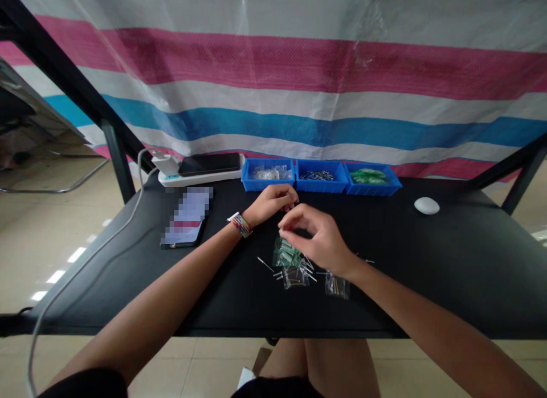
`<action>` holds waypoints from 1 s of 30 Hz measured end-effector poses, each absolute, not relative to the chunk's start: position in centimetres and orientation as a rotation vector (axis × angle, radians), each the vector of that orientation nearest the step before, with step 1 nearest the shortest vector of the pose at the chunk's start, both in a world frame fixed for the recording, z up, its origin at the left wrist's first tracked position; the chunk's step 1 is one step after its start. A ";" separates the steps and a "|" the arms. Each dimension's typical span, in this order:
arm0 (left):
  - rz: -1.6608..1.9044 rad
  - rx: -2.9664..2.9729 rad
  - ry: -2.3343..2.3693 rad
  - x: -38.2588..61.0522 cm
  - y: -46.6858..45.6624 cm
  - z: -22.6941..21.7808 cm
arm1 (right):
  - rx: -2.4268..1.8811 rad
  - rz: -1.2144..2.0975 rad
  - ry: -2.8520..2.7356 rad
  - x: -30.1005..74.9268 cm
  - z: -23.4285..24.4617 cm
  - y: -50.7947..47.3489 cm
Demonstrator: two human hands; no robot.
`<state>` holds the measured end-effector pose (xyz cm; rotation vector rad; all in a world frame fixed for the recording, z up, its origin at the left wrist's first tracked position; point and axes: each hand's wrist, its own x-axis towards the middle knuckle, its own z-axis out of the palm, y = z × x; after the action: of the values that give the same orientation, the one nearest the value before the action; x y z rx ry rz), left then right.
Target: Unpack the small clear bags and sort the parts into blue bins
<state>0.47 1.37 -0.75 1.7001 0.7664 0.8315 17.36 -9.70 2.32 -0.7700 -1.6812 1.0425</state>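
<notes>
My left hand [273, 202] hovers over the black table [448, 272], fingers curled shut near the fingertips of my right hand. A striped band sits on its wrist. My right hand [314, 235] is raised just right of it, thumb and forefinger pinched together on something too small to name. Under the right hand lie several small clear bags [294, 275], some with green parts [285, 253], and loose metal pins [265, 264].
Three blue bins stand at the table's back: clear bags [268, 174], metal pins [321, 177], green parts [371, 178]. A phone [186, 221] lies at left, a second phone on a power strip [200, 169] behind it. A white oval object [426, 205] rests at right.
</notes>
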 end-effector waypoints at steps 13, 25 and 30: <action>0.754 1.737 0.765 0.4 1.3 -0.7 | -0.999 1.206 -1.030 21.7 -1.7 -2.9; 0.784 1.754 0.781 0.5 1.3 -0.8 | -0.979 1.246 -1.033 21.7 -1.6 -3.0; 0.819 1.744 0.796 0.5 1.4 -1.0 | -0.975 1.283 -1.065 21.9 -1.6 -2.8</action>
<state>0.46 1.36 -0.97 1.7441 0.7957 0.8194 21.92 -2.81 -1.63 -0.9753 -1.0655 1.2829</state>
